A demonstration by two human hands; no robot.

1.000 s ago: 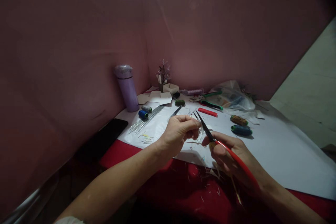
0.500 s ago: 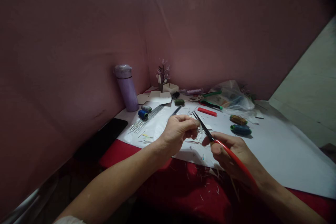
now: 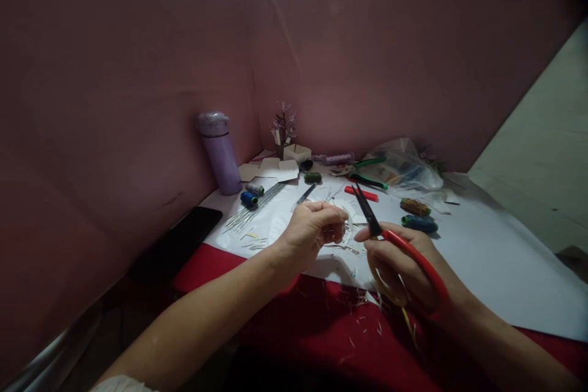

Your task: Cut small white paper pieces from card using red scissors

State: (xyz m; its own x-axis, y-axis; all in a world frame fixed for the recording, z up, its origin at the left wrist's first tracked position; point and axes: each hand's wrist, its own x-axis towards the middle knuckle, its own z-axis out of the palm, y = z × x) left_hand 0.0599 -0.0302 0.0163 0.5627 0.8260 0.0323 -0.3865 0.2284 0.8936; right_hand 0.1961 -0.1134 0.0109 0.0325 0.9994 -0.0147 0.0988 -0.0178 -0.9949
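My left hand (image 3: 319, 223) is closed in a pinch above the white sheet. From its fingertips sticks out a thin pale curved strip (image 3: 350, 220), whose material I cannot make out. My right hand (image 3: 399, 257) holds a pair of scissors (image 3: 416, 260) with red and yellowish handles, their dark blades slightly apart and pointing up and away. The blade tips are to the right of the left fingers and apart from the strip. Below both hands, pale clippings (image 3: 342, 248) lie scattered on the sheet and on the red cloth (image 3: 321, 324).
Thin metal wires (image 3: 255, 211) lie by a blue thread spool (image 3: 248, 199). Behind are a purple bottle (image 3: 221, 156), white card pieces (image 3: 278, 169), green-handled pliers (image 3: 370, 182) and a plastic bag (image 3: 404, 165). A red bar (image 3: 362, 193) and dark spool (image 3: 419, 223) lie rightward. A black phone-like slab (image 3: 184, 239) lies left.
The scissors have moved slightly right, away from my left fingers, and turned more upright, so both handles now show. My left hand stays nearly in place, and the pale strip is now clearer.
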